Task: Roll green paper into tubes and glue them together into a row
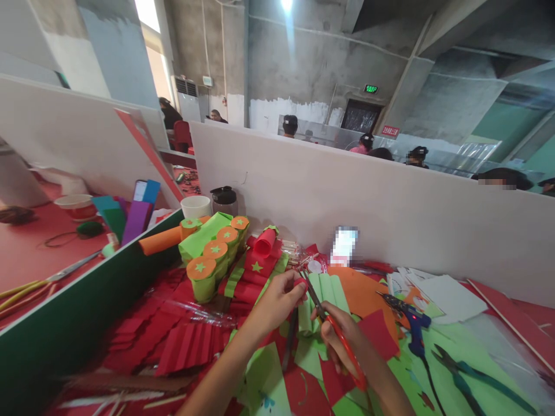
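My left hand (277, 300) pinches a small piece of red paper (300, 283) over the middle of the table. My right hand (342, 341) grips red-handled scissors (333, 326), whose blades point up and left to that red piece. Under both hands lie cut sheets of green paper (323, 292), red and orange paper. A green paper model with orange star discs (214, 251) stands just left of my left hand.
A blue glue gun (411, 320) and dark pliers (466, 370) lie to the right. Pleated red paper (182, 341) lies at the left. A white partition (390, 202) backs the table and a green divider (78, 312) bounds its left. Other people sit beyond.
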Tool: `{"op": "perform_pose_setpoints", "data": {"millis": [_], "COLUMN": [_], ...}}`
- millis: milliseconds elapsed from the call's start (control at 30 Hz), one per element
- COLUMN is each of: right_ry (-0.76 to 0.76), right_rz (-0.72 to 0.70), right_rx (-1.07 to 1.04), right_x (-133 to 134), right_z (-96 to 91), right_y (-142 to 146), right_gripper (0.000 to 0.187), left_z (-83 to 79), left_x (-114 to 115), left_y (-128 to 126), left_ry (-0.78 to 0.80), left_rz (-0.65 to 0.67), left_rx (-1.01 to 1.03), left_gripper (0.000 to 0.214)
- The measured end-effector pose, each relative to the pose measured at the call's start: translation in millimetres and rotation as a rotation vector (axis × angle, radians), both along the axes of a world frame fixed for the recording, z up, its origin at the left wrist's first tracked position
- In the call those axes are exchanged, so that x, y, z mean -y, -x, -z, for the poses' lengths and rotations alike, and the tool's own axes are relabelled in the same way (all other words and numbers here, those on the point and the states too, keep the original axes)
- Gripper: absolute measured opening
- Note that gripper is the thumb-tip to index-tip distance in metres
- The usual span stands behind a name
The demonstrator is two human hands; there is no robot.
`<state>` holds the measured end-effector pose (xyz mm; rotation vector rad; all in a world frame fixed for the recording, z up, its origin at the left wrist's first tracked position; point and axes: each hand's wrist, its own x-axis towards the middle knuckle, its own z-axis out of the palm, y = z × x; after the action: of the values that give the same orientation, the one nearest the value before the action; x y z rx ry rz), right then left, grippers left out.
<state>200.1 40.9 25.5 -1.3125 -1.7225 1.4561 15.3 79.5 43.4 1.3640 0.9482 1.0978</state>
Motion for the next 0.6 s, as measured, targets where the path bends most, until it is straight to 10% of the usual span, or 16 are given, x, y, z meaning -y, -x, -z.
{"op": "perform_pose_setpoints", "data": {"millis": [600], "right_ry": [-0.03], "right_rz": [-0.071], "right_rx": [0.041], "right_x": [0.3], "right_z": [-4.7], "right_y": [-2.4], "right_gripper": [0.065], "left_z": [16.0], "left_x": [-8.7], "left_y": [15.6], "left_ry": [-0.059], "left_rz": [0.105], "left_rx": [-0.177], "left_gripper": [0.025]}}
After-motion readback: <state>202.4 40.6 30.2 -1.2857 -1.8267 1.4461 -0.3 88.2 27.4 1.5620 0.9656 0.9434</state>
